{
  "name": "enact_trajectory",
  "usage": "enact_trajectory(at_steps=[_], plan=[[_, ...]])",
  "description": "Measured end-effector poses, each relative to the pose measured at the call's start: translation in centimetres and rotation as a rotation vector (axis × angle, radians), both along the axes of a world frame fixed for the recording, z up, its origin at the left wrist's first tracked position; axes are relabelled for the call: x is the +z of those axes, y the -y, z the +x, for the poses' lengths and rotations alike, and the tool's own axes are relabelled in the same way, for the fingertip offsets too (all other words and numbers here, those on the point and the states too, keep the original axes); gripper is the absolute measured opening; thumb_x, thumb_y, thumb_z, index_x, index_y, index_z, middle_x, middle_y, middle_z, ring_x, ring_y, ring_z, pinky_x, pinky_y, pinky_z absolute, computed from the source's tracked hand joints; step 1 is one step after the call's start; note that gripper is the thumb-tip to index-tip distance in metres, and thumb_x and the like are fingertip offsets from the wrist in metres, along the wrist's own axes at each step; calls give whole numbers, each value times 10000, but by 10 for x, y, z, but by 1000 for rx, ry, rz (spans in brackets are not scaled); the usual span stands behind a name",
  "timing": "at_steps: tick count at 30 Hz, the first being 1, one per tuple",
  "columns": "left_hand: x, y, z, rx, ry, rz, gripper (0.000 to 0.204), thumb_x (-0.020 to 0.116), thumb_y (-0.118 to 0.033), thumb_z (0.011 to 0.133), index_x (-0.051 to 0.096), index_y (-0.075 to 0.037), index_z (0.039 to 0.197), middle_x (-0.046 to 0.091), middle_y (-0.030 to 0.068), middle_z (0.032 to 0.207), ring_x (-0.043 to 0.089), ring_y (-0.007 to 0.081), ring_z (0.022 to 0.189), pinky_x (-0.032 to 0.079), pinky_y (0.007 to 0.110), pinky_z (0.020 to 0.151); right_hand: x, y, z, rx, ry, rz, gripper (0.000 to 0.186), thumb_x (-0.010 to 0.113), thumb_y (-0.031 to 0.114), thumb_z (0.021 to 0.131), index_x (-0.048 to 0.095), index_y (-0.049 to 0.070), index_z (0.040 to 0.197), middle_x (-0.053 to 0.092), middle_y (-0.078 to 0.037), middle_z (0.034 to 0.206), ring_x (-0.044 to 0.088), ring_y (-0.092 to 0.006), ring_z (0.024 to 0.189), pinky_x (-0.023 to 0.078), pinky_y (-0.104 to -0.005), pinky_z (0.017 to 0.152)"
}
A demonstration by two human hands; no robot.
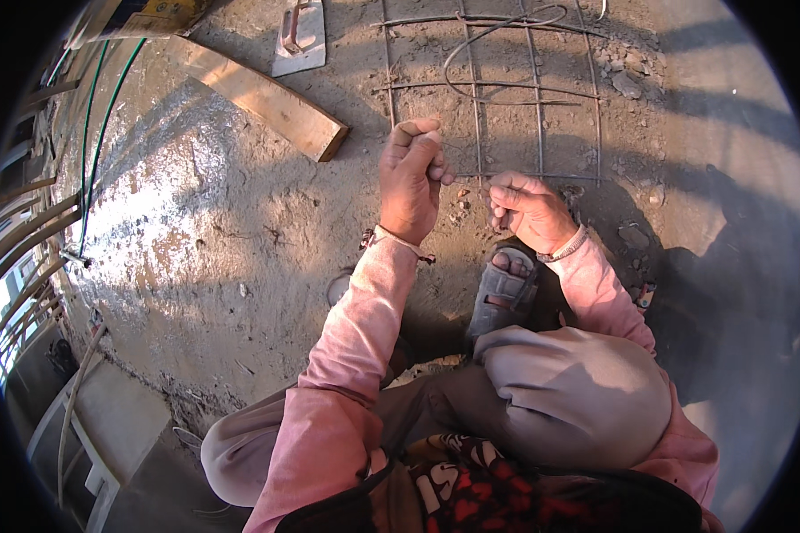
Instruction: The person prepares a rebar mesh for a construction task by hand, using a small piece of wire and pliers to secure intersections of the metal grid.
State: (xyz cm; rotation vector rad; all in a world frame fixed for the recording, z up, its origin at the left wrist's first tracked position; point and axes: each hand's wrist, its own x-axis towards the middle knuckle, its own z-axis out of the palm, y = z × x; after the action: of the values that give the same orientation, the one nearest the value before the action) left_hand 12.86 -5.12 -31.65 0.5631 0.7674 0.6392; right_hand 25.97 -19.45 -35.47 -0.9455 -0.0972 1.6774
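Note:
Just beyond my feet lies a grid of thin steel rebar [537, 80], its bars crossing in rough squares on the dirt. My left hand [411, 178] is closed at the grid's near left corner, thumb pressed against curled fingers. A thin wire [453, 146] seems to run out from those fingers over the grid. To its right, my right hand [531, 210] is closed too, fingertips pinched together beside the nearest bar. Whatever sits between them is too small to make out. A loose loop of rod [448, 69] rests across the far part of the grid.
A wooden plank [267, 102] lies at the upper left, beside a flat trowel [300, 44]. Wet, shiny concrete [164, 204] spreads to the left, with green hoses [92, 151] at its edge. Stones [627, 84] lie right of the grid. My sandalled foot [504, 289] is below my right hand.

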Motion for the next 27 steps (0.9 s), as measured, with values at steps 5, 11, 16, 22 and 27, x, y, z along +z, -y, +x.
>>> enact_trajectory(at_steps=[5,11,16,22,27], plan=[[-34,8,-39,-611,-285,43,227,583,-212,907,544,-21,1025,499,-11,705,458,72,605,432,252,578,-20,15,4,402,826,31,220,635,196,855,594,11,744,551,1,650,551,-84,581,446,-256,567],[-44,-11,-96,-865,-402,92,338,572,-332,910,538,-34,1064,530,4,729,521,89,647,416,227,582,-31,-11,-27,755,1045,100,192,624,193,843,615,7,797,571,-32,631,575,-92,668,441,-275,607],[-25,-47,-163,-1038,-822,378,333,488,-377,937,520,-50,989,550,8,691,497,127,640,428,315,612,-44,-76,-69,437,1429,487,83,601,144,814,631,66,812,639,-63,839,588,-235,764,437,-347,698],[-44,-45,-213,-873,-1160,558,330,497,-342,926,549,-26,849,586,50,669,572,178,653,451,321,648,-63,-123,-108,282,1875,891,52,588,120,773,576,110,724,556,-40,791,522,-215,843,396,-367,782],[-63,-27,-231,-853,-1115,570,271,552,-294,902,539,-69,1053,618,80,913,610,188,763,486,324,678,-72,-115,-119,531,1856,931,85,551,97,782,540,115,700,534,-51,761,514,-222,820,399,-373,768]])
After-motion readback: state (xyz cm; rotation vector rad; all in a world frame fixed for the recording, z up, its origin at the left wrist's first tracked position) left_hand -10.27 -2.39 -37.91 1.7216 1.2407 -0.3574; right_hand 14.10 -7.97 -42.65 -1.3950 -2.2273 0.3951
